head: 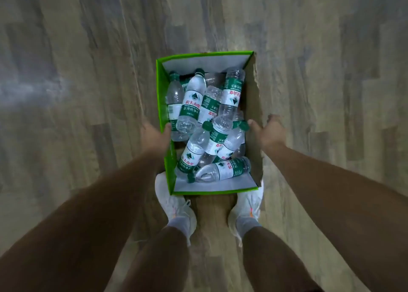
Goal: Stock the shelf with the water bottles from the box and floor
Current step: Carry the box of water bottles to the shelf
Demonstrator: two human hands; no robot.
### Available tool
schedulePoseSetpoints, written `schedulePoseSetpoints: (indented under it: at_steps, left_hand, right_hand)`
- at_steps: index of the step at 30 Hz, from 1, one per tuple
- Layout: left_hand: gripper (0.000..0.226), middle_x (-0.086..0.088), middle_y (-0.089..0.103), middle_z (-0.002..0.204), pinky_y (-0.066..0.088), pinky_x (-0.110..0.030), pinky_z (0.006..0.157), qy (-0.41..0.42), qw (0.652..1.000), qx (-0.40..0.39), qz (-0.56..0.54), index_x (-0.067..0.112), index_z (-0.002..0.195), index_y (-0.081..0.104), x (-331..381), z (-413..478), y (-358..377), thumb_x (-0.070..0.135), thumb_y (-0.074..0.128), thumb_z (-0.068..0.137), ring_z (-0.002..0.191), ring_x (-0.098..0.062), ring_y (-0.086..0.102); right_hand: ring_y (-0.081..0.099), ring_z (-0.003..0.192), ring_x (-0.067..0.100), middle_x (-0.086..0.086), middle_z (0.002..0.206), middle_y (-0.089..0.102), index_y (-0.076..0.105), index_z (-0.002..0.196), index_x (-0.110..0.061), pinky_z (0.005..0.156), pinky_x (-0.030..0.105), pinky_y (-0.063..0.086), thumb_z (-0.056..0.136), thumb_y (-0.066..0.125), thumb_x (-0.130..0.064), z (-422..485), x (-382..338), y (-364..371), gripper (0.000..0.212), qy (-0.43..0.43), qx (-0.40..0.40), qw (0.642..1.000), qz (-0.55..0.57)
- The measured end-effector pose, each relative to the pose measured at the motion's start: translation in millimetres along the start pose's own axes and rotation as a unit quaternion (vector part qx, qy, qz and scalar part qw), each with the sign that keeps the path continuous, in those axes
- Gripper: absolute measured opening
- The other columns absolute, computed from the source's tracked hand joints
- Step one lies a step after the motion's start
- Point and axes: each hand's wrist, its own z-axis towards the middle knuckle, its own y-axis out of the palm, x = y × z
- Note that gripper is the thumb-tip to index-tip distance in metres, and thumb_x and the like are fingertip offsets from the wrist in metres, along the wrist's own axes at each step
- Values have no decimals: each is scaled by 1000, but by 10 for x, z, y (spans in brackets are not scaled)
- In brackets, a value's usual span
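Observation:
A green-edged cardboard box [205, 56] with a white inside is held in front of me, above the floor. Several clear water bottles [191, 102] with green caps and green-and-white labels lie jumbled in it. My left hand [155, 137] grips the box's left wall, thumb hooked over the rim. My right hand [268, 132] grips the right wall, thumb inside near a bottle cap. No shelf is in view.
Grey-brown wood-plank floor [88, 92] spreads all around the box. My two feet in white shoes [176, 205] stand just below the box's near edge.

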Motion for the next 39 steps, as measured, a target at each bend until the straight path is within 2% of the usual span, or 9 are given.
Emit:
schedulePoseSetpoints:
  at_steps: [4, 7, 10, 14, 19, 24, 29, 36, 39]
  left_hand:
    - [70, -15, 44, 145, 40, -48, 106, 7, 1000, 6, -14, 6, 147, 26, -128, 147, 215, 35, 59, 93, 130, -34, 47]
    - [50, -6, 58, 123, 49, -45, 93, 18, 999, -10, -25, 10, 135, 39, -238, 220, 321, 27, 59, 93, 107, -25, 59]
    - [36, -2, 57, 107, 47, -37, 83, 30, 999, -16, -18, 9, 126, 45, -272, 277, 377, 20, 57, 94, 95, -21, 56]
    - [31, -6, 60, 112, 50, -42, 89, 27, 999, -4, -17, 9, 123, 50, -256, 307, 402, 20, 58, 95, 100, -23, 57]
    - [25, -11, 65, 108, 51, -39, 83, 22, 1000, 10, 3, 4, 114, 62, -243, 348, 383, 18, 62, 93, 99, -26, 62]
    - [22, -18, 66, 105, 54, -42, 80, 35, 997, 7, 64, 0, 106, 63, -252, 389, 344, 16, 61, 92, 96, -34, 64]
    - [14, -17, 60, 91, 55, -43, 75, 38, 995, 19, 90, 0, 91, 58, -237, 385, 332, 14, 60, 93, 86, -33, 63]
    - [27, -18, 66, 105, 56, -43, 82, 4, 997, 38, 61, -2, 107, 65, -253, 371, 302, 17, 66, 88, 97, -33, 66]
    - [26, -20, 64, 106, 53, -39, 81, 12, 997, 48, 65, -4, 107, 65, -194, 263, 214, 15, 64, 89, 98, -33, 63]
  right_hand:
    - [54, 119, 36, 20, 130, 57, 44, 135, 0, 93, 39, 45, 91, 61, -47, 255, 101, 234, 66, 1, 11, 1000, 10]
    - [54, 119, 38, 22, 129, 57, 47, 134, 1, 94, 40, 44, 93, 60, -46, 372, 159, 369, 64, -1, 18, 1000, 17]
    - [57, 112, 39, 25, 120, 61, 54, 124, 2, 89, 40, 46, 95, 58, -40, 462, 198, 421, 52, 5, 30, 999, 13]
    - [61, 92, 34, 16, 88, 59, 54, 89, -2, 67, 36, 43, 94, 62, -32, 518, 231, 461, 31, 10, 43, 999, 11]
    - [63, 91, 35, 23, 97, 67, 64, 98, 3, 75, 40, 51, 92, 65, -28, 528, 235, 462, 31, 8, 51, 999, 17]
    - [54, 79, 26, 16, 82, 56, 58, 80, 1, 65, 32, 38, 94, 62, -25, 519, 253, 450, 30, -2, 58, 998, -3]
    - [52, 76, 24, 14, 79, 54, 56, 76, -4, 63, 30, 37, 93, 62, -24, 551, 271, 403, 27, -16, 52, 998, -14]
    - [49, 71, 22, 6, 63, 44, 39, 57, -10, 61, 31, 37, 93, 61, -18, 473, 291, 357, 43, -22, 65, 998, -12]
    - [49, 70, 22, 5, 62, 43, 45, 61, -4, 58, 31, 36, 93, 61, -16, 352, 264, 287, 38, -16, 72, 997, 5]
